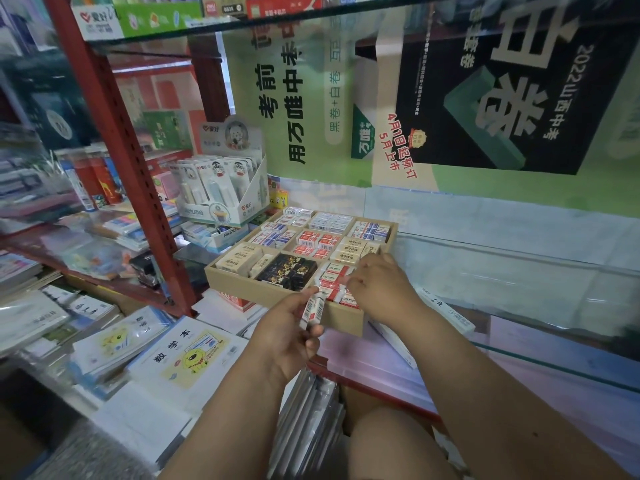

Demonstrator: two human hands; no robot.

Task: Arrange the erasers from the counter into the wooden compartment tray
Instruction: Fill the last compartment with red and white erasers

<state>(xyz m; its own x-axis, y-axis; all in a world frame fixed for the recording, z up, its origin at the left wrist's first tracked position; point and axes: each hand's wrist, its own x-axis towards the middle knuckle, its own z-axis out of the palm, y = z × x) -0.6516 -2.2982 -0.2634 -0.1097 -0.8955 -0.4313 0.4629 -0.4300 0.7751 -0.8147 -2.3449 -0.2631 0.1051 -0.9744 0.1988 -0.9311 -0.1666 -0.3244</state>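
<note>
Nearest the camera, just below mid-frame, the left hand (289, 332) pinches a red-and-white eraser (312, 307) at the front edge of the wooden compartment tray (343, 318). The right hand (379, 287) reaches into the tray's near right compartment, fingers curled onto erasers there; whether it grips one I cannot tell. Beyond, toward centre frame, the compartments look nearly full, so the task seems close to done.
</note>
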